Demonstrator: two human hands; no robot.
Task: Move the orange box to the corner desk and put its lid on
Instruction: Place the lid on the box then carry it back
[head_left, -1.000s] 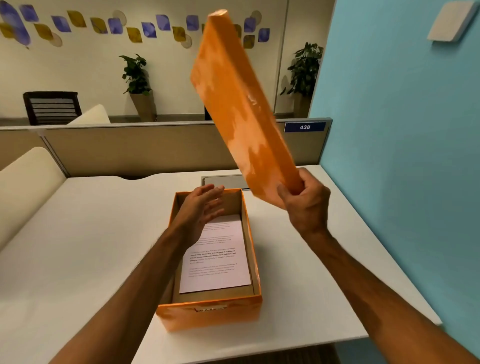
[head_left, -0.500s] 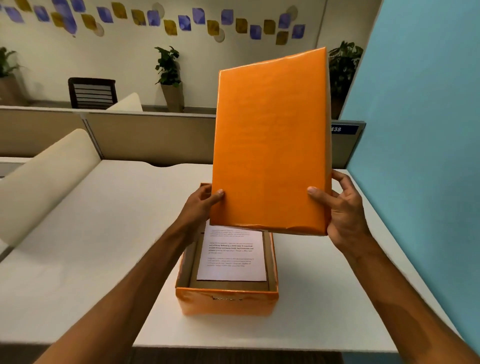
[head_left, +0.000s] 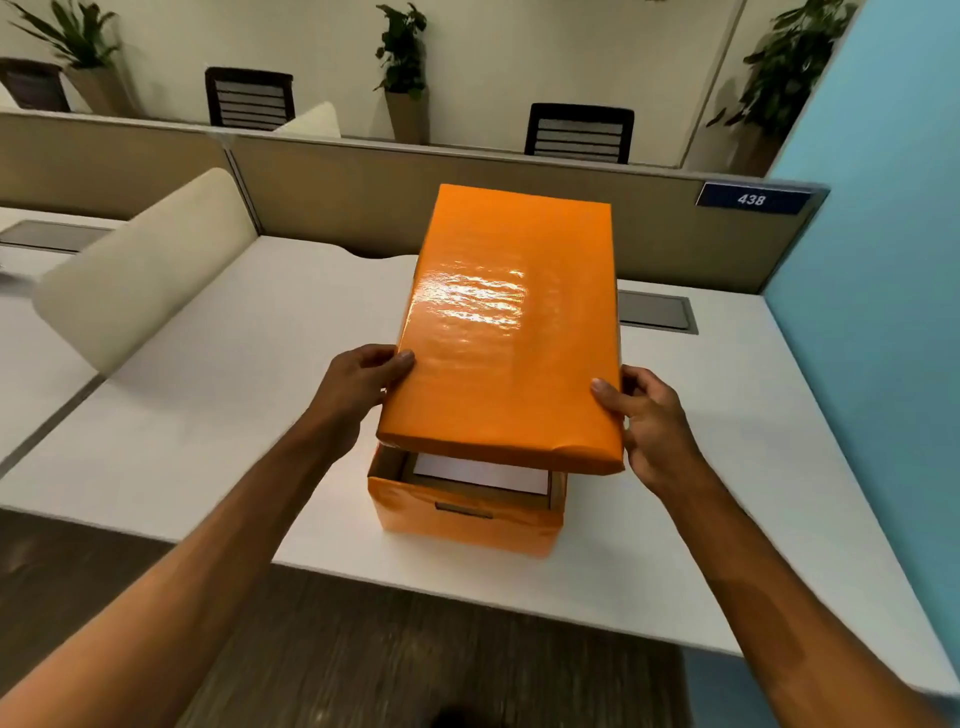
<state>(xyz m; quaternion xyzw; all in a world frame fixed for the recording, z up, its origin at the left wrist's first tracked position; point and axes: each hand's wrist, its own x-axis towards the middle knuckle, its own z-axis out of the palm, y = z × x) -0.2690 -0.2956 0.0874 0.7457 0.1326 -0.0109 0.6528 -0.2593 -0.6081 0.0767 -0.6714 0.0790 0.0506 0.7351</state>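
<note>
Both hands, left hand (head_left: 358, 384) and right hand (head_left: 649, 421), gripping lid (head_left: 506, 332) sides, now tipping it down flat over orange box (head_left: 467, 519); near edge still lifted, closing almost finished.

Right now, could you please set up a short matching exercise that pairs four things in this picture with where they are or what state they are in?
Things:
1. lid
2. orange box
3. sheet of paper
4. number plate 438

Places or states:
A. lying inside the box
B. fixed on the partition at the back right
C. held in both hands above the box, not yet seated
D. standing on the white desk, open at the near end

Pairs: 1-C, 2-D, 3-A, 4-B. The left hand and right hand grip the lid's long sides.
</note>
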